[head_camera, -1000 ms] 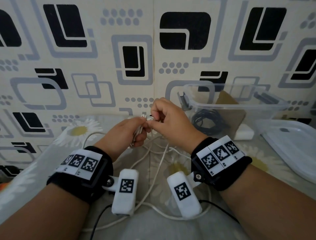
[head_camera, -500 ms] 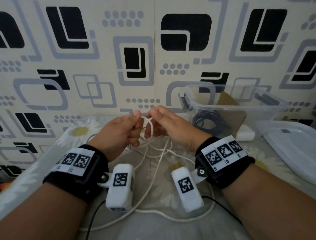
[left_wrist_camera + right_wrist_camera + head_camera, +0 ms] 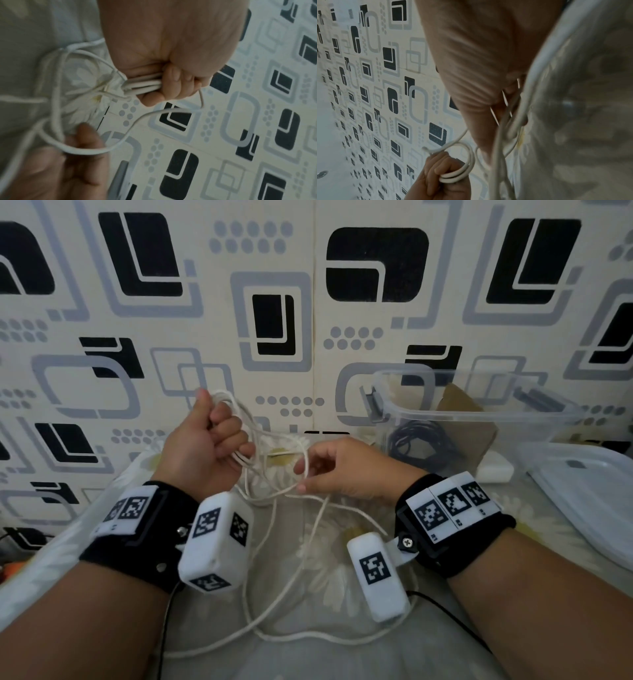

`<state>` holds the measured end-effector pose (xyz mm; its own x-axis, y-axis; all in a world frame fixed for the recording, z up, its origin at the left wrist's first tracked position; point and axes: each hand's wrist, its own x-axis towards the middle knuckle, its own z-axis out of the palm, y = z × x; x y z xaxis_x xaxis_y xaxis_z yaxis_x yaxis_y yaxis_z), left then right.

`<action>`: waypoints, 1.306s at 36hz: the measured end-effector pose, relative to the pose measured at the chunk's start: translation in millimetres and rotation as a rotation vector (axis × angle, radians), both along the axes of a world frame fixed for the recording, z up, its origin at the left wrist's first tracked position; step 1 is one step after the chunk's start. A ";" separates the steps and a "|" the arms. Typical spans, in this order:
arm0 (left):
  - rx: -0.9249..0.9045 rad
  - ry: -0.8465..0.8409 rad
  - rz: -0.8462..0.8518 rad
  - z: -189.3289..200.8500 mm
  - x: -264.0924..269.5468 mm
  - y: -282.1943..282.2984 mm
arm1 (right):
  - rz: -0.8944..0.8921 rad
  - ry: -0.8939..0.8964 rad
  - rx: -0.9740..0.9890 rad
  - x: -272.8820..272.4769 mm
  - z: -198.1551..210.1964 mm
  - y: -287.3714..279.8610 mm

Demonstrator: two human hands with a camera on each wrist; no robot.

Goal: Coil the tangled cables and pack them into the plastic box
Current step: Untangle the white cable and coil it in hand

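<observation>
Hands apart now, left hand (image 3: 205, 453) higher, white cable (image 3: 274, 446) between.

We see home setting, likely bedroom or living room. Wall (image 3: 308, 302) behind covered in cream wallpaper with black and grey rounded-rectangle pattern. Soft surface (image 3: 301, 655) below draped in pale cloth printed with white daisies. Clear plastic box (image 3: 479, 412) and its lid (image 3: 589, 494) sit on cloth at right.

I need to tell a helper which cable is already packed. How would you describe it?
Find the clear plastic box against the patterned wall, on the person's right. Inside lies a coiled black cable. Unlike the white cable the hands are looping, it is dark and untouched.
</observation>
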<state>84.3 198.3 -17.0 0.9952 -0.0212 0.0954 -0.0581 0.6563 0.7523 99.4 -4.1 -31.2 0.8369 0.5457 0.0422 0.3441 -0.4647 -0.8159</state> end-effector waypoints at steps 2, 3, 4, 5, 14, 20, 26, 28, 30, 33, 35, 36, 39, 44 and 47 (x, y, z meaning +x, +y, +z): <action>-0.065 0.009 0.048 -0.2 2.5 7.1 | 0.026 0.005 -0.053 -2.7 0.5 0.5; -0.091 0.013 0.062 -0.4 3.6 10.7 | 0.028 0.004 -0.064 -3.0 0.1 1.0; -0.109 0.018 0.071 -0.7 4.5 13.9 | 0.031 0.004 -0.062 -3.6 0.0 1.7; -0.117 0.023 0.080 -0.9 5.2 16.3 | 0.034 0.001 -0.056 -3.9 0.1 2.7; -0.016 0.008 0.069 -2.0 2.7 6.0 | 0.090 0.004 0.155 -4.3 1.0 6.7; 0.029 0.013 0.030 -2.1 2.3 9.3 | 0.077 0.127 0.535 -4.2 3.8 10.4; 0.058 0.030 -0.052 -1.9 0.1 7.5 | -0.132 0.033 0.713 -1.7 13.5 9.1; 0.052 0.014 -0.089 -2.4 -0.3 7.5 | -0.231 -0.039 0.632 -0.1 14.0 9.7; 0.027 -0.008 -0.174 -5.3 2.6 12.6 | -0.307 -0.093 0.518 0.9 12.1 10.1; -0.119 -0.060 -0.591 -7.8 6.8 19.9 | -0.341 -0.159 0.381 2.1 6.5 10.6; -0.131 -0.040 -0.671 -9.8 2.7 20.7 | -0.367 -0.188 0.315 3.9 4.0 9.6; -0.120 -0.039 -0.680 -10.8 1.7 20.6 | -0.385 -0.194 0.287 4.9 3.2 8.6; -0.175 -0.089 -0.778 -10.2 5.3 21.7 | -0.421 -0.222 0.175 7.7 0.2 5.4; -0.057 -0.052 -0.563 -5.0 3.1 13.5 | -0.298 -0.242 -0.085 6.7 -3.4 7.7; 0.106 -0.011 -0.242 -0.6 -3.7 1.6 | -0.258 -0.330 -0.122 5.4 -1.3 7.8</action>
